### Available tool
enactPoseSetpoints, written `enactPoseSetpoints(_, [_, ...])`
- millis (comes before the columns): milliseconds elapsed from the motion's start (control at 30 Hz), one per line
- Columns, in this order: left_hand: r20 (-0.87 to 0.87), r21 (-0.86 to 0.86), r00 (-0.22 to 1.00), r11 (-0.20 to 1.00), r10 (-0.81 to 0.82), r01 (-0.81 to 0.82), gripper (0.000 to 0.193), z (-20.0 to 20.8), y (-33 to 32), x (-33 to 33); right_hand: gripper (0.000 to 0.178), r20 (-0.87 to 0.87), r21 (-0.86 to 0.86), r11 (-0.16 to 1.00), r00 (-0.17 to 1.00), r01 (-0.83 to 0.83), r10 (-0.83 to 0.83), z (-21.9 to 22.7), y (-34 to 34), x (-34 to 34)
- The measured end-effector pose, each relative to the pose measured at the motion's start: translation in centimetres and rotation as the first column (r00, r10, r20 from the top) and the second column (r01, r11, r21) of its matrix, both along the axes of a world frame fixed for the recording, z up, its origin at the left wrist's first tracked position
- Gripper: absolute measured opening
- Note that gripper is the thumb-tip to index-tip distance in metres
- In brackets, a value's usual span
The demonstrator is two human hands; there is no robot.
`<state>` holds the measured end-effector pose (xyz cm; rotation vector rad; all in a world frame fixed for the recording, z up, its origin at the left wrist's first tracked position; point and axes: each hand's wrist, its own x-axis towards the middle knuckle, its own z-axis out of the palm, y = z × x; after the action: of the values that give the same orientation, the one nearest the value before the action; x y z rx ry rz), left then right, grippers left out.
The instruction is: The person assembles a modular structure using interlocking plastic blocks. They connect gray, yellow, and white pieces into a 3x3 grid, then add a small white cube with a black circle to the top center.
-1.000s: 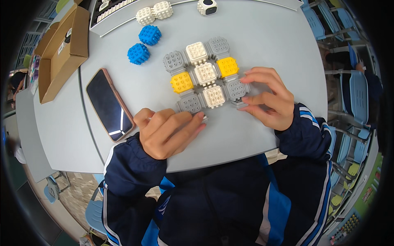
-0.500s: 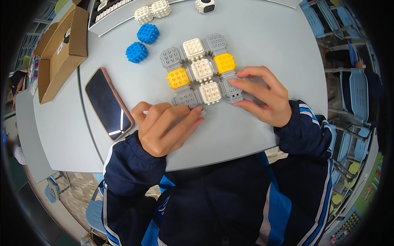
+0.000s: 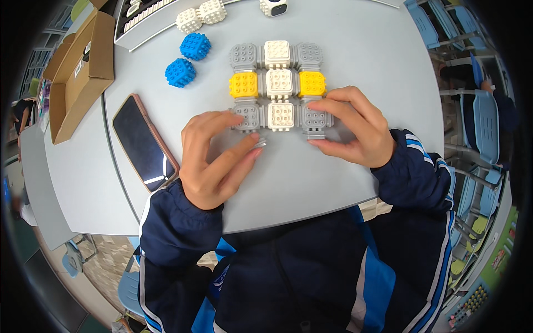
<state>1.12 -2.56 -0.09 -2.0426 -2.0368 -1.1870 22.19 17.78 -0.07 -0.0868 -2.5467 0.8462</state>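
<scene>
A square of studded building blocks lies flat on the table, three rows of three joined together. Its middle column is white (image 3: 279, 81), the middle row ends in a left yellow block (image 3: 244, 84) and a right yellow block (image 3: 312, 83), and the corners are grey. My left hand (image 3: 214, 155) is at the lower-left grey block (image 3: 247, 117), with fingertips against its left side and near a light grey piece (image 3: 260, 142) at its lower edge. My right hand (image 3: 358, 130) grips the lower-right grey block (image 3: 316, 117), fingers on top and thumb at its lower edge.
Two blue studded blocks (image 3: 195, 46) sit to the upper left, with white studded blocks (image 3: 201, 15) behind them. A phone (image 3: 143, 141) lies beside my left forearm. An open cardboard box (image 3: 83, 77) stands at the far left, and a small white device (image 3: 273, 6) at the back.
The joined blocks have turned clockwise, from tilted to square with me. My left fingers have moved from the lower edge up to the left side of the grey corner block.
</scene>
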Motion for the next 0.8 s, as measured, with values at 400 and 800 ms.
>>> enactPoseSetpoints(400, [0.069, -0.052, 0.998, 0.999, -0.011, 0.014, 0.027, 0.0, 0.3, 0.0, 0.054, -0.083, 0.077, 0.996, 0.996, -0.034, 0.04, -0.7, 0.7, -0.7])
enactPoseSetpoints(800, [0.096, -0.016, 0.995, 1.0, 0.016, -0.015, 0.026, -0.3, 0.6, -0.3, 0.051, -0.089, 0.165, 0.982, 0.99, -0.093, 0.108, -0.5, 0.8, -1.3])
